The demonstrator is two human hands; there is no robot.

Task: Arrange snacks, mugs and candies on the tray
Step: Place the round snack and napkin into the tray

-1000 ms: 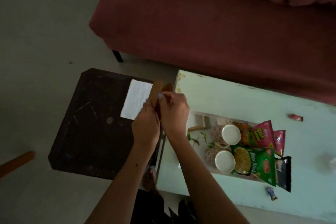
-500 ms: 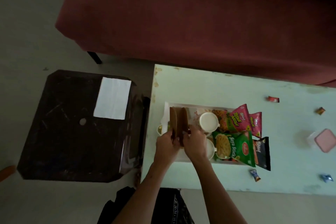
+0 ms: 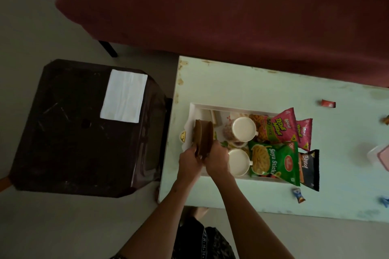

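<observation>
A white tray [image 3: 194, 109] lies on the pale green table [image 3: 231, 82]. In it stand two white mugs, one [image 3: 244, 128] behind the other [image 3: 239, 162], beside a green Soya Sticks packet [image 3: 273, 160], pink Bingo packets [image 3: 282, 125] and a black Bingo packet [image 3: 309, 169]. My left hand [image 3: 189, 161] and my right hand [image 3: 217, 159] together hold two flat brown pieces [image 3: 203, 137] upright over the tray's left end. Loose candies lie on the table: a red one [image 3: 328, 103] and a blue-orange one [image 3: 298, 195].
A dark brown side table [image 3: 73, 143] with a white napkin [image 3: 124, 95] stands to the left. A maroon sofa [image 3: 231, 6] runs behind the table. A pink-lidded box [image 3: 382, 157] and more candies sit at the right edge. A yellow smiley sticker [image 3: 182, 136] lies left of the tray.
Both hands carried the brown pieces from above the side table rightward to the tray's left end and now hold them upright there. The camera view shifted right.
</observation>
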